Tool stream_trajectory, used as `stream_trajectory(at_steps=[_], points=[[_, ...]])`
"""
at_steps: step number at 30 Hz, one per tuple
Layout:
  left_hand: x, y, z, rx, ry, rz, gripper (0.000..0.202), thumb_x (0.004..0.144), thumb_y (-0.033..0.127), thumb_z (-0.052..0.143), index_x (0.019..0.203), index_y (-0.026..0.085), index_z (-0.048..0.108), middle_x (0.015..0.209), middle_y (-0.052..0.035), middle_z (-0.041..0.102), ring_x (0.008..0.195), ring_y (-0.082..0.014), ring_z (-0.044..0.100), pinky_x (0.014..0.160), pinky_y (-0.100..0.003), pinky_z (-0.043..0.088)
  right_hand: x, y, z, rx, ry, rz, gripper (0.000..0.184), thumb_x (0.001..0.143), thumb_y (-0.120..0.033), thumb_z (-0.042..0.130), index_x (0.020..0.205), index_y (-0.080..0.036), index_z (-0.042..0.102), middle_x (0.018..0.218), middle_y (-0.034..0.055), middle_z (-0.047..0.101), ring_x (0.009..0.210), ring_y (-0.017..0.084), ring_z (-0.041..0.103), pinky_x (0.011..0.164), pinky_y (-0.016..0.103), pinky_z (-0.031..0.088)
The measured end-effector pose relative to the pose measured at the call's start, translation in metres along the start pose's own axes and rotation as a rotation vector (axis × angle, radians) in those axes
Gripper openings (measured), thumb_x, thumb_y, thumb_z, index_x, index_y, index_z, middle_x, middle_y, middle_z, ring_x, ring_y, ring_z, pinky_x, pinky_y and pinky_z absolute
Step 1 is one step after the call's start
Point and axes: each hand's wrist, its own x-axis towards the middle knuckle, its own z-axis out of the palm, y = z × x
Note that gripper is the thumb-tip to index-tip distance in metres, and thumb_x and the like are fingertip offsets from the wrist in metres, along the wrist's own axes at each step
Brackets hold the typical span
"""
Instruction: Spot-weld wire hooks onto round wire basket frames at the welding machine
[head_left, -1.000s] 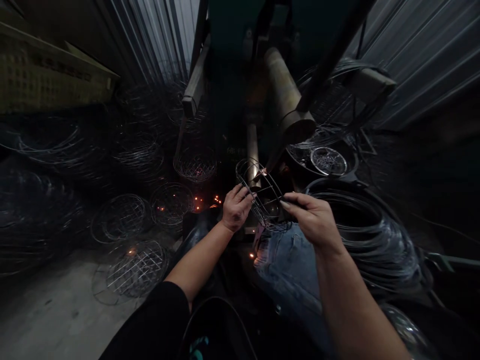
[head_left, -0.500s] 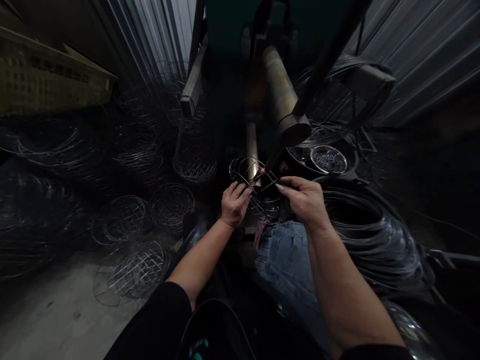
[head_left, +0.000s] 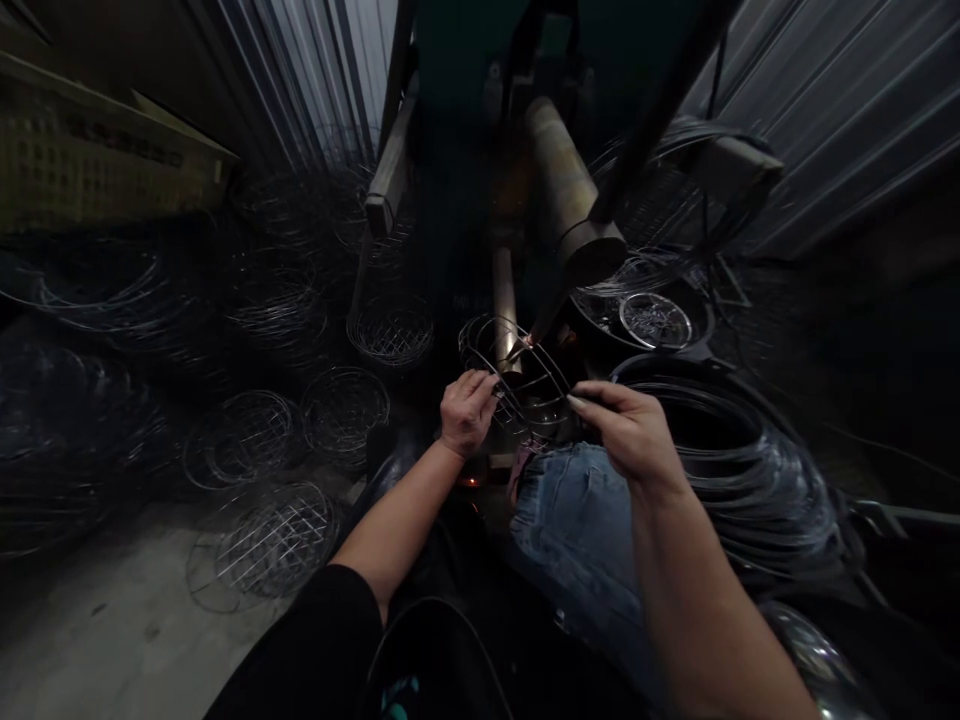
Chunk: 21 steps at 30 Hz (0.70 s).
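Observation:
A round wire frame (head_left: 556, 374) of thin bent wires hangs between my hands, in front of the machine. My left hand (head_left: 469, 412) pinches its near left side. Out to the right, my right hand (head_left: 631, 428) has thumb and finger closed on the frame's right edge. The frame surrounds the end of a lower metal rod (head_left: 506, 305). A slanted pointed tip (head_left: 537, 330) comes down to the wires from the upper side, with a small reddish glow where they meet. Whether tip and wire touch, I cannot tell.
Several wire grids (head_left: 277, 540) lie on the floor at left. A thick metal cylinder (head_left: 562, 175) juts toward me above the frame. To the right sit a large wire coil (head_left: 765, 490) and a dark tub (head_left: 701, 345) with a shiny round dish (head_left: 656, 320). A yellow crate (head_left: 112, 170) stands upper left.
My right hand has moved right and slightly down, and the frame's right side has shifted with it. My left hand has barely moved. Small orange sparks now show below the frame.

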Motion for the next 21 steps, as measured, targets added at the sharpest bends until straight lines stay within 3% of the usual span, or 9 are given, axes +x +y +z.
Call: stream_trajectory(at_steps=[6,12,16,21], points=[[0.006,0.001,0.003,-0.038,-0.006,-0.139,0.026,0.085,0.022,0.062,0.111,0.018,0.065,0.109,-0.0088,0.068,0.104,-0.0202,0.062,0.088,-0.033,0.047,0.029,-0.026,0.021,-0.073,0.024,-0.07,0.02,0.066,-0.032,0.072,0.078,-0.016,0.074,0.07,0.0029,0.068,0.068,0.019,0.06,0.063,0.03,0.044],[0.005,0.004,0.006,-0.022,-0.068,-0.189,0.03,0.083,0.02,0.064,0.113,0.018,0.064,0.111,-0.0091,0.068,0.106,-0.022,0.062,0.089,-0.034,0.047,0.037,-0.03,0.026,-0.103,0.047,-0.052,0.023,0.064,-0.033,0.072,0.077,-0.015,0.074,0.069,0.0032,0.068,0.067,0.019,0.06,0.064,0.031,0.044],[0.002,0.007,0.008,-0.046,-0.063,-0.18,0.03,0.086,0.024,0.062,0.115,0.018,0.063,0.112,-0.0094,0.067,0.106,-0.0214,0.062,0.087,-0.034,0.047,0.029,-0.025,0.016,-0.066,0.035,-0.034,0.024,0.067,-0.035,0.074,0.083,-0.018,0.074,0.07,0.0013,0.066,0.063,0.015,0.057,0.06,0.028,0.042],[-0.001,0.006,0.009,-0.065,-0.077,-0.164,0.03,0.086,0.023,0.061,0.115,0.019,0.062,0.112,-0.0087,0.067,0.108,-0.021,0.062,0.09,-0.034,0.048,0.009,-0.013,-0.005,0.061,-0.11,0.162,0.032,0.061,-0.04,0.08,0.083,-0.018,0.074,0.061,-0.0001,0.061,0.052,0.011,0.049,0.048,0.024,0.036]])
